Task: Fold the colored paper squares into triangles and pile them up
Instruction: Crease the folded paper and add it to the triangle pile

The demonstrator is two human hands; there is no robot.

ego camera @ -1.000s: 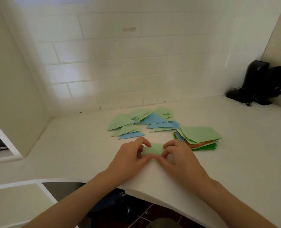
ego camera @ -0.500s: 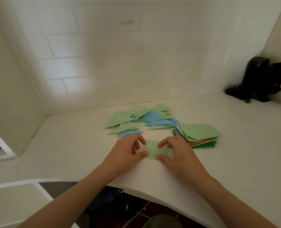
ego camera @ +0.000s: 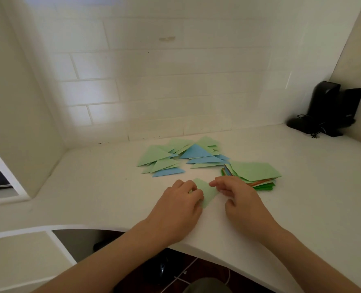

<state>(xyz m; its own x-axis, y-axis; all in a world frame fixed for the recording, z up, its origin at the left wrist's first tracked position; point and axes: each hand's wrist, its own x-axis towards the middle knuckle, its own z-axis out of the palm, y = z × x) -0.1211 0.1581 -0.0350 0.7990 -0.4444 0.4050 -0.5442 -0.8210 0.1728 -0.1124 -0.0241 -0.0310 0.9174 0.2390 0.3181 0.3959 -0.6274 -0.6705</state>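
Item: light green paper piece (ego camera: 206,192), held between the two hands on the white surface (ego camera: 103,187), close to its near edge.

Left hand (ego camera: 178,210): fingers curled, the paper's left side pinched between thumb and fingertips, apparently so the piece is steadied while the fold is worked.

Right hand (ego camera: 242,199): fingers loosely bent, the index fingertip brought to the paper's upper right edge; contact seems light, and a firm grip cannot be confirmed (nothing is seen enclosed in the palm).

Folded triangles (ego camera: 181,157): green and blue, spread loosely beyond the fingers toward the wall, overlapping rather than squared up; judged to be finished pieces set out of the working area.

Stack of unfolded squares (ego camera: 253,173): just beyond and to the right of the right hand's fingers, green sheet uppermost, orange and darker green edges showing beneath; judged to be kept within easy reach for the next sheet.

Black device with cable (ego camera: 332,108): far right of the fingers, in the corner, well apart.

Status: fold in hand judged incomplete; many squares remaining.
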